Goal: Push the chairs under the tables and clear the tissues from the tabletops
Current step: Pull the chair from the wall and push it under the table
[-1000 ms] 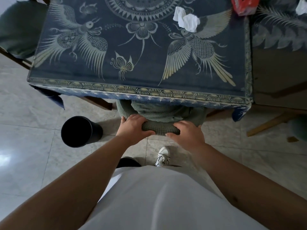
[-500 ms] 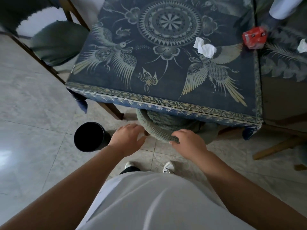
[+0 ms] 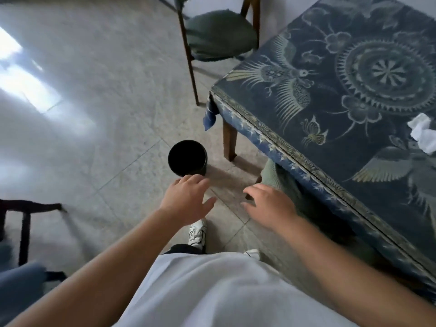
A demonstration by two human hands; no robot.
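Chair (image 3: 274,173): the green-cushioned seat sits tucked beneath the near edge of the table (image 3: 271,140), with only a rounded corner of the cushion showing below the blue patterned tablecloth (image 3: 335,95). One second ago both hands gripped the cushion's front edge; half a second ago the left hand had lifted away and the right fingertips rested on the cushion. Both hands are now off the chair.

Left hand (image 3: 186,200): fingers spread and relaxed, holding nothing, positioned over the tiled floor (image 3: 94,114) just in front of the black bin (image 3: 188,161). It appeared farther from the bin in the earlier frames.

Right hand (image 3: 269,205): fingers loosely extended, holding nothing, positioned close beside the cushion corner; whether it touches cannot be determined.

Crumpled white tissue (image 3: 423,133): lies on the tablecloth at the right edge of the frame, apart from both hands. Its place on the bird pattern matches the earlier frames.

View: the camera has swung left. The red tissue pack seen half a second ago is out of frame. A second green-cushioned chair (image 3: 219,36) stands pulled out at the table's far corner, and part of a dark chair frame (image 3: 23,223) has entered at lower left.
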